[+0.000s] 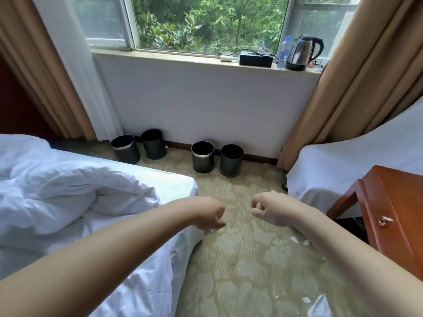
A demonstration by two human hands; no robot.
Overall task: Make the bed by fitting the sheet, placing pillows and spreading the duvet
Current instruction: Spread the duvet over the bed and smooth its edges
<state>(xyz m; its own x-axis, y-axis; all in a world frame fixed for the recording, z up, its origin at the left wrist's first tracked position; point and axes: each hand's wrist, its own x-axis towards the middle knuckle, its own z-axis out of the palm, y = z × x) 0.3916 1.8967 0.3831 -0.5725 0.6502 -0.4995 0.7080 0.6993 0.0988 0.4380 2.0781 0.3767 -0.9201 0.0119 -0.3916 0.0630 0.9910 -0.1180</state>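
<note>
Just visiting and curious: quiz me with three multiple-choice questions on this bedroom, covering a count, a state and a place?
1. How many black bins stand along the wall? A two, B four, C six.
2. The duvet on the bed is: A spread flat, B bunched up, C folded neatly.
3. The kettle stands: A on the bed, B beside the bins, C on the windowsill.
Answers: 1 B, four bins show; 2 B, it lies rumpled; 3 C, it sits at the sill's right end.
</note>
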